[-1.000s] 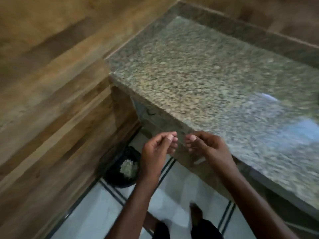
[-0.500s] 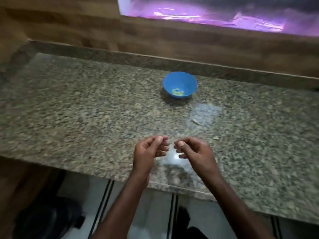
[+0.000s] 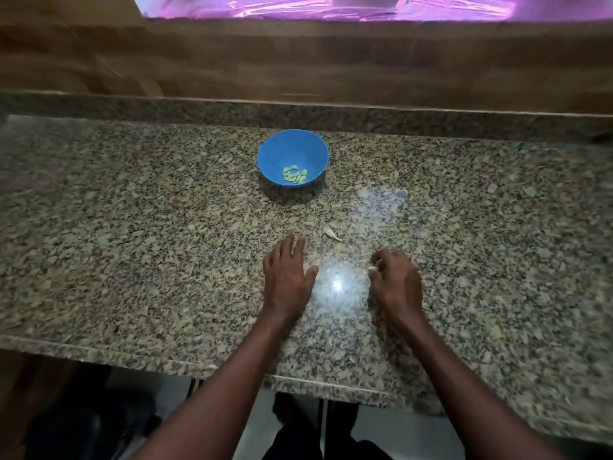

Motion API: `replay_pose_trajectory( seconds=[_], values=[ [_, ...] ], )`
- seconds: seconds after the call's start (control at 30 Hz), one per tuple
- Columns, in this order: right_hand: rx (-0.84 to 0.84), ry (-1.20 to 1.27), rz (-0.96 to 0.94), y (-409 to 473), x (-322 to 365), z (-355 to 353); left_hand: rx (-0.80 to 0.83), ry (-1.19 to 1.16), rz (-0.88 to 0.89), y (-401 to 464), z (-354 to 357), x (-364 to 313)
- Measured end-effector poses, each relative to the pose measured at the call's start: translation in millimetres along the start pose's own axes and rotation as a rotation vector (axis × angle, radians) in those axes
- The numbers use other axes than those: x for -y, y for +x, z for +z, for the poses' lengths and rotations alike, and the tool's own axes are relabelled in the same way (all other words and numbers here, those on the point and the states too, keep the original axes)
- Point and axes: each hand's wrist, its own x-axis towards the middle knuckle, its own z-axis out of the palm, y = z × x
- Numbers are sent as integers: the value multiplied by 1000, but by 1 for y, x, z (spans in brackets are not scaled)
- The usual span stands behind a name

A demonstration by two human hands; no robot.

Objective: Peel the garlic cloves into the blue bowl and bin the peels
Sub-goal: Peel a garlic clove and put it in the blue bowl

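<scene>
blue bowl (image 3: 293, 157) at upper centre of the granite tabletop (image 3: 132, 247), peeled garlic cloves (image 3: 294, 175) inside. loose peel (image 3: 332, 234) just below and right of it. left hand (image 3: 286, 277) at centre, flat on the stone, grip wide. right hand (image 3: 396, 282) beside it, grip narrow, pinching a pale garlic scrap (image 3: 372, 268).
</scene>
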Motion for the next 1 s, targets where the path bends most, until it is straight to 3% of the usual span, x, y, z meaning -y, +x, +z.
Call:
replay_pose_trajectory(
  seconds=[0.13, 0.23, 0.43, 0.53, 0.63, 0.73, 0.87, 1.0],
  values=[
    [31, -18, -5, 12, -3, 0, 7, 83, 41, -7, 9, 9],
    [63, 99, -41, 29, 13, -6, 4, 92, 24, -6, 7, 8],
    [-57, 234, -301, 112, 114, -13, 5, 67, 17, -5, 6, 6],
    [-98, 109, -407, 156, 161, -4, 8, 59, 20, -5, 6, 6],
    [-28, -56, -451, 179, 181, 9, -5, 54, 15, -4, 6, 7],
    [-11, -91, -461, 178, 172, 11, -11, 52, 20, -5, 8, 7],
    [-180, 127, -338, 127, 124, 3, -28, 62, 38, -5, 10, 9],
    [11, 87, -126, 77, 61, 26, -44, 81, 44, -6, 10, 8]
  ],
)
